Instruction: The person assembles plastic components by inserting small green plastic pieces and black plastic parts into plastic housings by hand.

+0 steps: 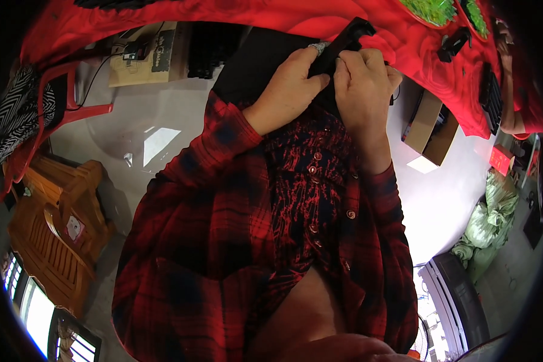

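A long black plastic piece [344, 43] with a notched, hooked far end slants up and to the right above my lap. My left hand [291, 87] is closed around its near part, thumb laid along it. Something silvery wraps my left index fingertip. Against the right side of the piece, my right hand [367, 75] is closed, its fingers curled and pinched together. What lies between those fingertips is hidden. Below both hands, dark cloth [241, 66] covers my lap.
A red-covered table [295, 21] runs across the front, bearing trays of small green pieces [431, 9], a black part [455, 43] and stacked black strips [492, 99]. Another person's arm [510, 90] is at far right. Cardboard boxes [443, 142] and a red chair [72, 90] stand nearby.
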Demonstrator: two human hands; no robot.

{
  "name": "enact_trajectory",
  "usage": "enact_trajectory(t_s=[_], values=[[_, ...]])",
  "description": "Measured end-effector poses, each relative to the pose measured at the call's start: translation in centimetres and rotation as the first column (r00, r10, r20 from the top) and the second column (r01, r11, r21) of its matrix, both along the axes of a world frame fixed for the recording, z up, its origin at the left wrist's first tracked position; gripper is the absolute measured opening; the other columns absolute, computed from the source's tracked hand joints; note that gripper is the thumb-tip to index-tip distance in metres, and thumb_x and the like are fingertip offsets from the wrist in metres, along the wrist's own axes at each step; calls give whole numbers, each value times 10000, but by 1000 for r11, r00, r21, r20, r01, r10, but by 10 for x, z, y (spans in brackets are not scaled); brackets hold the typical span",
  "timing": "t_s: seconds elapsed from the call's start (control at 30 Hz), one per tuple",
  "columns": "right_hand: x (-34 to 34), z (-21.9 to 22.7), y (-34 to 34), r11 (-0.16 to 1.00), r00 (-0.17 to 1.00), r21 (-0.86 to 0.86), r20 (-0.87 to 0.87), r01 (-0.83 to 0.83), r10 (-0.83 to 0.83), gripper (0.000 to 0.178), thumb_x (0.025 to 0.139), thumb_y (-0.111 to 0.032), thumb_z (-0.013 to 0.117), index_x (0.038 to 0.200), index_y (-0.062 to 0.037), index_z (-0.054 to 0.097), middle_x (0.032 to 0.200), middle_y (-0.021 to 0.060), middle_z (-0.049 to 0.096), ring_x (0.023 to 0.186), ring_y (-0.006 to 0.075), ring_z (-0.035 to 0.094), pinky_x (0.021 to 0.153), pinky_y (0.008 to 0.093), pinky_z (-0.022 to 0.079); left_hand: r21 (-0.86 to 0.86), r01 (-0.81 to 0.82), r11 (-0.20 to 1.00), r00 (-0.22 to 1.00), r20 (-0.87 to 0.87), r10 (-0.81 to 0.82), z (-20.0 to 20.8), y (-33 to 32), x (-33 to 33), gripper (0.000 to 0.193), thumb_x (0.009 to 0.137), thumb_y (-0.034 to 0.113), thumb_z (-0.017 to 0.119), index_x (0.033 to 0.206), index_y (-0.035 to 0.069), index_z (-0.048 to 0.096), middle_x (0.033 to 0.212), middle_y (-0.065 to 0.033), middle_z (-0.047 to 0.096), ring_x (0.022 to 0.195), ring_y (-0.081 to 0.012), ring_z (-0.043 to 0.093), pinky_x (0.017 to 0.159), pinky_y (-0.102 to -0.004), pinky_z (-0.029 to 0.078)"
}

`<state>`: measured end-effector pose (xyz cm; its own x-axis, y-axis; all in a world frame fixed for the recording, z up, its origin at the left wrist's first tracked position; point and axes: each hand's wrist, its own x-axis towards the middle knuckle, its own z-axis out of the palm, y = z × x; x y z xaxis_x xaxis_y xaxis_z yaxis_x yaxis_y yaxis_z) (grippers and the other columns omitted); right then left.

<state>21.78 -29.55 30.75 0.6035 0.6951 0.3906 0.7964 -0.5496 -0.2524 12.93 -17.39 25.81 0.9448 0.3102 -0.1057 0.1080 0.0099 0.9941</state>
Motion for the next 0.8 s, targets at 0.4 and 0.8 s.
enact_trajectory(t_s=[0.4, 0.8], values=[[-2, -1, -6, 998, 956, 43, -292, 43, -29, 66, 874, -148, 695, 922, -104, 688, 917, 39, 611, 871, 232, 572, 895, 392, 332, 321, -60, 945, 998, 12, 59, 9, -3, 1, 272, 949, 113, 627, 1187, -12, 579, 967, -170, 591, 890, -348, 589, 792, -419, 484], [-7, -15, -9, 997, 997, 77, -72, 22, -16, 78, 894, -119, 662, 972, -113, 651, 932, 26, 621, 964, 237, 566, 907, 415, 343, 547, -70, 834, 993, 118, 6, 2, -8, 2, 195, 990, 138, 576, 1117, -4, 536, 964, -199, 589, 888, -436, 595, 735, -486, 496]])
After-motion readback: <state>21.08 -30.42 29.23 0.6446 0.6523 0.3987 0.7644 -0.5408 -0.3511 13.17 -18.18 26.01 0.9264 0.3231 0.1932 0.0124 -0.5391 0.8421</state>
